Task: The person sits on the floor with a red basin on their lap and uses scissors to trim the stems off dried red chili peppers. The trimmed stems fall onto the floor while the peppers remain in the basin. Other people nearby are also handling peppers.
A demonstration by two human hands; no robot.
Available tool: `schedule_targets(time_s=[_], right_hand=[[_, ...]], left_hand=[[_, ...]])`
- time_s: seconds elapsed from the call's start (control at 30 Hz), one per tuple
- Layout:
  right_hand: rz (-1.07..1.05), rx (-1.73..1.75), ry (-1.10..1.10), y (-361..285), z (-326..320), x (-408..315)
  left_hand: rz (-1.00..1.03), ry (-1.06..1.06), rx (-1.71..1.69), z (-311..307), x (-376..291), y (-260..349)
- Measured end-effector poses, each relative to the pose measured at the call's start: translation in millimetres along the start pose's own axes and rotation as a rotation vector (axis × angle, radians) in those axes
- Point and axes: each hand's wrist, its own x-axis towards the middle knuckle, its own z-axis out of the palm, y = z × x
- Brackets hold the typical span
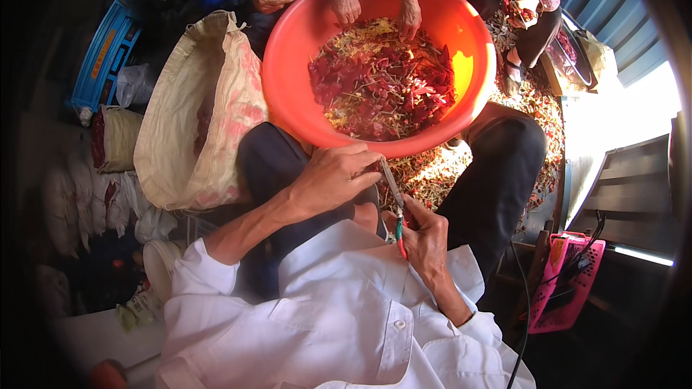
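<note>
My right hand (pixel 424 232) grips a pair of scissors (pixel 391 183) with red and green handles, the blades pointing up and away from me. At their tips my left hand (pixel 338 173) has thumb and fingers pinched close together, just below the near rim of a big red plastic basin (pixel 281 75). Whatever those fingers may hold is too small or hidden to make out. Inside the basin lie broken dried red chillies (pixel 378 75), mixed with stems and yellow seeds.
Two other people's hands (pixel 346 8) (pixel 409 16) reach into the basin. Left stands an open woven sack (pixel 173 119); right, another person's hand (pixel 521 13) holds chillies. Stems and scraps (pixel 432 173) cover the floor. A pink plastic basket (pixel 567 281) and a cable (pixel 527 302) are at right.
</note>
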Motion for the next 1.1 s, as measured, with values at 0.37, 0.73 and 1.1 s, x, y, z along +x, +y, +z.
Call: schedule_targets(time_s=[0.37, 0.73, 1.1], right_hand=[[0.338, 0.614, -0.316, -26, -12, 0], [0.199, 1.466, -0.492, 4, -6, 14], [0.569, 1.144, -0.063, 35, -3, 11]], left_hand=[[0.077, -0.006, -0.285, 11, 0, -19], [-0.324, -0.07, -0.775, 45, -18, -18], [-0.515, 0.018, -0.928, 34, 28, -80]])
